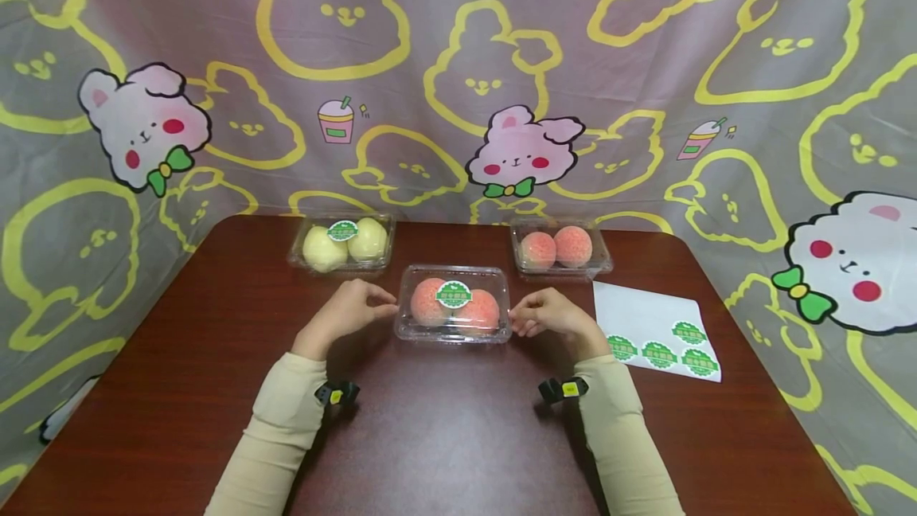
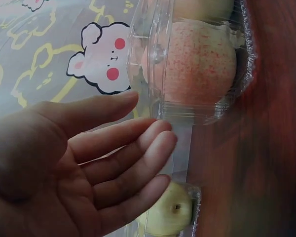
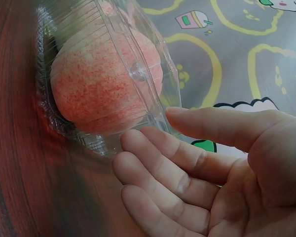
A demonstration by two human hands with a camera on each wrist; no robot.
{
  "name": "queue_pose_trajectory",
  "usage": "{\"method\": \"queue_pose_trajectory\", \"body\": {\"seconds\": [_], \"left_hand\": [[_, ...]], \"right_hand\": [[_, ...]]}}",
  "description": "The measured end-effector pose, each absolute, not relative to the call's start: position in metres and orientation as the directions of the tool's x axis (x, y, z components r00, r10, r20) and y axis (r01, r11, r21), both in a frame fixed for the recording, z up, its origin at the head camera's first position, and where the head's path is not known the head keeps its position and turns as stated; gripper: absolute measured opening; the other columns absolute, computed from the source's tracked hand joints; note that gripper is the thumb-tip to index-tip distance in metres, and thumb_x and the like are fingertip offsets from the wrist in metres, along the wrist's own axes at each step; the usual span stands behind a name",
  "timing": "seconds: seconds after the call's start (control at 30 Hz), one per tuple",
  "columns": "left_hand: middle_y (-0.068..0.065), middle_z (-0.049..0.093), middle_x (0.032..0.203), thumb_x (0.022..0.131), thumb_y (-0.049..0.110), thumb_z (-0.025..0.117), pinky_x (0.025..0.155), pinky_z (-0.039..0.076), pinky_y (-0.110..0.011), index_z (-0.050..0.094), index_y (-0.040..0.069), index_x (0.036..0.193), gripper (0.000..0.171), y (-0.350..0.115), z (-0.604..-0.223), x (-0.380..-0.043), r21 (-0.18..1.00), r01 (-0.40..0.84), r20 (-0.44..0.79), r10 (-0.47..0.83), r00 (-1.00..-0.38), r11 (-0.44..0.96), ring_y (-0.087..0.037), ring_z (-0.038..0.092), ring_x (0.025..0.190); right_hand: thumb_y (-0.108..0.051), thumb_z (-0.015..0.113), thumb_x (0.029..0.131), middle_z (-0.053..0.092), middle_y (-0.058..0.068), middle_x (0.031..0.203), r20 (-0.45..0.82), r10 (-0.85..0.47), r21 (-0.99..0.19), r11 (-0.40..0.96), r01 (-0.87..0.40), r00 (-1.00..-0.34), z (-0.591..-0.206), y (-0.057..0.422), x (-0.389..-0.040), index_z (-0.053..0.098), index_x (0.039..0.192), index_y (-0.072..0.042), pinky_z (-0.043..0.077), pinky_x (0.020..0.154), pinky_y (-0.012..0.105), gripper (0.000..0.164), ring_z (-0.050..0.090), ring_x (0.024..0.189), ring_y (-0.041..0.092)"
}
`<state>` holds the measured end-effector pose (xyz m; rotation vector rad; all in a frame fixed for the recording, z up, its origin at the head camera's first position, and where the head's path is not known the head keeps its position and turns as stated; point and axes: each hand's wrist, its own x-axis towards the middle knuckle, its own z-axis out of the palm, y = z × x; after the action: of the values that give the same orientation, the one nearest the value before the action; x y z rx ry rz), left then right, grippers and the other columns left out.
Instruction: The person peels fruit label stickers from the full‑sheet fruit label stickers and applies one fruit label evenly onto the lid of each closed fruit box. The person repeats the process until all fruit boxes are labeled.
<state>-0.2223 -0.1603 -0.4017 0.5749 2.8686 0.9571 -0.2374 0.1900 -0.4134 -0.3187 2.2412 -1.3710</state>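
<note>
A clear plastic clamshell box point(image 1: 453, 339) holding two pink peaches point(image 1: 478, 312) sits on the table between my hands. A round green-and-white sticker point(image 1: 454, 295) is on its lid. My left hand point(image 1: 349, 314) is at the box's left end, with loosely bent fingers point(image 2: 158, 148) close to its side and a gap between thumb and fingers. At the opposite end is my right hand point(image 1: 552, 315), its fingertips point(image 3: 133, 143) right at the box's edge and its thumb apart from them. Neither hand wraps round the box.
Back left, another clear box point(image 1: 390, 223) with a green sticker holds two pale yellow fruits point(image 1: 368, 240). A box of peaches point(image 1: 574, 246) without a visible sticker stands back right. A white sheet point(image 1: 630, 310) with several green stickers lies at right. Printed cloth point(image 1: 401, 102) hangs behind the table.
</note>
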Motion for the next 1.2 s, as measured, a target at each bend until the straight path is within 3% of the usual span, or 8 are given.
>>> {"method": "queue_pose_trajectory", "body": {"seconds": [0.27, 0.53, 0.77, 1.03, 1.2], "left_hand": [[-0.011, 0.075, 0.078, 0.09, 0.021, 0.066, 0.068, 0.051, -0.027, 0.075, 0.001, 0.098, 0.023, -0.16, -0.405, -0.225, 0.611, 0.304, -0.035, 0.408, -0.912, 0.731, -0.015, 0.067, 0.071], [-0.011, 0.074, 0.082, 0.09, 0.019, 0.066, 0.072, 0.053, -0.031, 0.073, 0.001, 0.098, 0.021, -0.159, -0.406, -0.225, 0.62, 0.312, -0.004, 0.401, -0.916, 0.72, -0.012, 0.065, 0.072], [-0.015, 0.074, 0.099, 0.092, 0.019, 0.063, 0.081, 0.054, -0.038, 0.071, 0.0, 0.101, 0.023, -0.155, -0.414, -0.229, 0.641, 0.275, 0.033, 0.332, -0.943, 0.717, -0.023, 0.067, 0.09], [-0.017, 0.074, 0.094, 0.093, 0.018, 0.062, 0.073, 0.052, -0.031, 0.069, -0.003, 0.106, 0.026, -0.149, -0.424, -0.234, 0.677, 0.233, 0.08, 0.244, -0.966, 0.699, -0.019, 0.066, 0.081], [-0.017, 0.074, 0.091, 0.095, 0.019, 0.059, 0.079, 0.054, -0.036, 0.069, -0.004, 0.109, 0.029, -0.151, -0.423, -0.233, 0.691, 0.209, 0.041, 0.25, -0.967, 0.693, -0.02, 0.067, 0.084]], "right_hand": [[-0.01, 0.06, 0.092, 0.073, 0.009, 0.077, -0.302, -0.448, -0.878, 0.476, 0.062, -0.841, -0.412, 0.189, -0.236, 0.066, 0.103, 0.015, 0.061, 0.073, 0.037, 0.027, 0.067, 0.066, 0.01], [-0.006, 0.058, 0.091, 0.073, 0.011, 0.077, -0.26, -0.402, -0.885, 0.463, 0.049, -0.878, -0.415, 0.185, -0.237, 0.066, 0.101, 0.016, 0.061, 0.07, 0.035, 0.025, 0.066, 0.065, 0.01], [-0.004, 0.054, 0.092, 0.072, 0.007, 0.072, -0.232, -0.325, -0.902, 0.425, 0.078, -0.917, -0.421, 0.177, -0.241, 0.064, 0.102, 0.019, 0.059, 0.063, 0.025, 0.026, 0.064, 0.062, 0.007], [-0.004, 0.052, 0.095, 0.07, 0.002, 0.069, -0.221, -0.216, -0.915, 0.383, 0.126, -0.951, -0.425, 0.171, -0.244, 0.062, 0.107, 0.018, 0.058, 0.062, 0.022, 0.028, 0.064, 0.061, 0.006], [-0.006, 0.051, 0.096, 0.07, 0.004, 0.072, -0.223, -0.23, -0.909, 0.399, 0.117, -0.947, -0.426, 0.171, -0.243, 0.062, 0.109, 0.018, 0.059, 0.064, 0.025, 0.029, 0.064, 0.062, 0.006]]}}
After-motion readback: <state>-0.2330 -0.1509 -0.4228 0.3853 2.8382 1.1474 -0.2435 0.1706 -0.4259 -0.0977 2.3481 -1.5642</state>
